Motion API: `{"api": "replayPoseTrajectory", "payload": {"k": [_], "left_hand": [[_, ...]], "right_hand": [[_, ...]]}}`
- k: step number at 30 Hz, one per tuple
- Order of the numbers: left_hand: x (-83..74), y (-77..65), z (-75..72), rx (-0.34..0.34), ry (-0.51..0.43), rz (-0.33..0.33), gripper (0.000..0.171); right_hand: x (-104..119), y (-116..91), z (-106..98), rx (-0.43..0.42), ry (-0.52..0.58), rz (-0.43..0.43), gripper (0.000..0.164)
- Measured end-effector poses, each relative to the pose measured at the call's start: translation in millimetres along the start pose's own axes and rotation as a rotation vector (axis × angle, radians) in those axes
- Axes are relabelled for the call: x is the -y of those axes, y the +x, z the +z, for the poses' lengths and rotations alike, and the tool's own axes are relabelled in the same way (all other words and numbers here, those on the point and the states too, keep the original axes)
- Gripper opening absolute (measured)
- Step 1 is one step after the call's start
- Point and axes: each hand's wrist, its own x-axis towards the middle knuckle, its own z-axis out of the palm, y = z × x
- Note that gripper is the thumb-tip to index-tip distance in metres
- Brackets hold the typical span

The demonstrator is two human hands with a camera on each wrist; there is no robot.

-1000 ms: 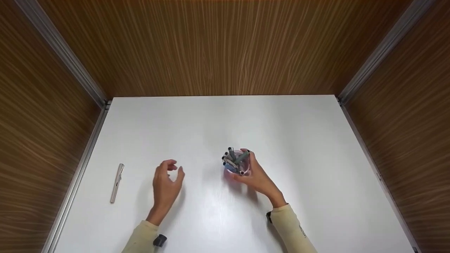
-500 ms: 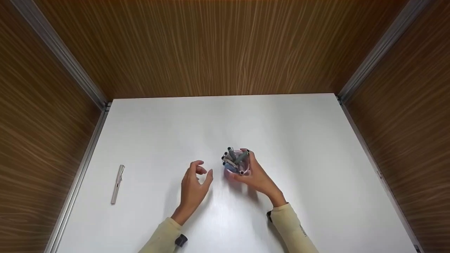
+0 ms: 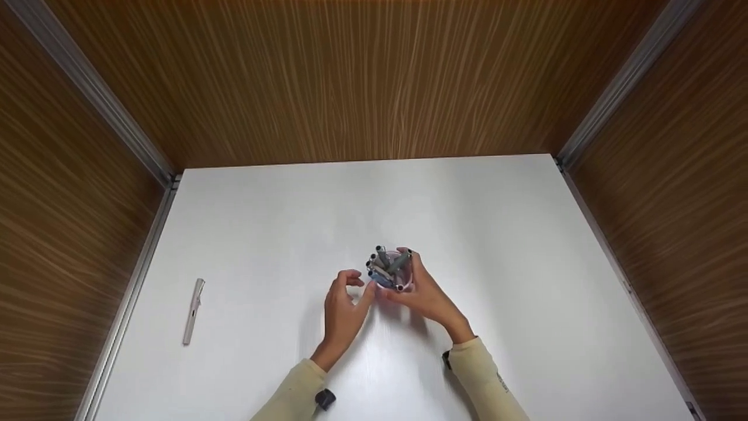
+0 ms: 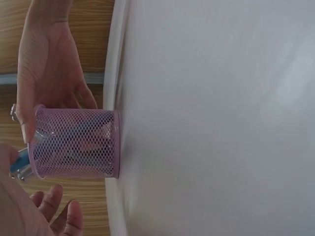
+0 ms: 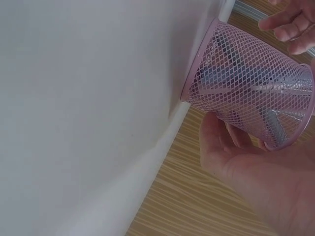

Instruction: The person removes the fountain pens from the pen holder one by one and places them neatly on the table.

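A pink mesh pen holder stands upright on the white table, with several pens inside. Among them are a grey-green pen and a blue one, their ends sticking up past the rim. My right hand holds the pen holder from its right side, the thumb near the rim and the fingers round the far side. Just left of the holder is my left hand, its fingers loosely bent and holding nothing. The left thumb tip overlaps the holder's rim and the blue pen in the head view.
A pale pink pen with a clip lies alone on the left part of the white table. Wood-grain panels enclose the table at the back and both sides, with metal rails in the corners.
My left hand has moved right, from the open table between the lone pen and the holder up to the holder's side. My right hand has stayed on the pen holder.
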Motion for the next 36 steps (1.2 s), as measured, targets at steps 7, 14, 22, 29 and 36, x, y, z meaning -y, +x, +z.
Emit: {"api": "replayPoseTrajectory", "payload": {"k": [7, 14, 22, 29, 36], "left_hand": [[-6.0, 6.0, 9.4, -0.011, -0.067, 0.003, 0.027], [-7.2, 8.8, 14.1, -0.019, -0.097, 0.012, 0.031], [-8.8, 9.7, 20.3, -0.082, -0.106, 0.067, 0.020], [-11.6, 8.4, 24.6, -0.077, -0.125, 0.051, 0.018], [-15.4, 4.6, 26.8, -0.074, -0.177, 0.022, 0.014]], "right_hand": [[0, 1, 1, -0.004, -0.002, -0.007, 0.100], [0, 2, 3, -0.007, 0.019, -0.004, 0.098], [-2, 2, 2, -0.015, 0.010, -0.035, 0.097], [-1, 0, 0, -0.019, -0.002, -0.033, 0.098], [-3, 1, -1, 0.001, 0.001, -0.019, 0.099]]}}
